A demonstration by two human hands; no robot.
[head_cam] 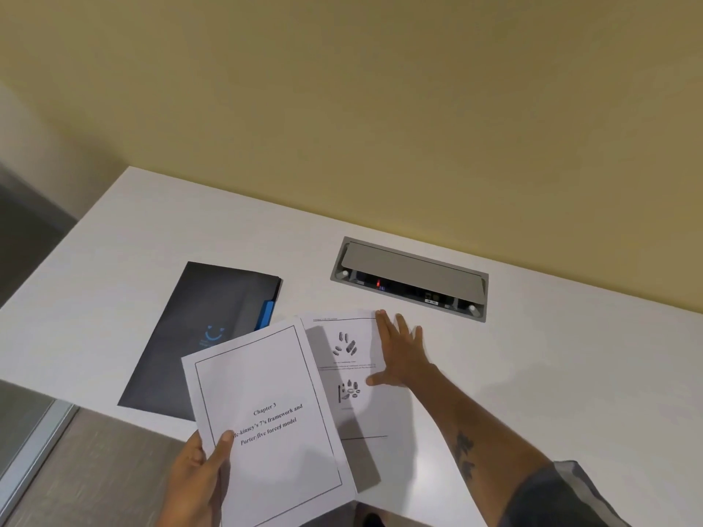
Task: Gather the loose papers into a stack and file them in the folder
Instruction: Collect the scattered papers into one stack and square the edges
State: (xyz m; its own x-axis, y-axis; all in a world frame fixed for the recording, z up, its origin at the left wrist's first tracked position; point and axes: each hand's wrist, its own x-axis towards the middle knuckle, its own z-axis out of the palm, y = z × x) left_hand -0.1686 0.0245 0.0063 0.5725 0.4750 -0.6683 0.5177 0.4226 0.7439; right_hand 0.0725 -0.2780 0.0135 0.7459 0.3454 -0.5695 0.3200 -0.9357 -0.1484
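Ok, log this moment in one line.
left hand: holds white title page | right hand: flat on illustrated white sheet | dark folder: closed

Matt white paper sheets point(266, 412), matt dark folder point(190, 336), smooth table point(532, 374), perhaps laminate.

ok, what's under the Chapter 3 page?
The Chapter 3 page, held by the left hand, overlaps the folder's near corner and the left edge of the figure page that the right hand presses down. Any further sheets beneath are hidden.
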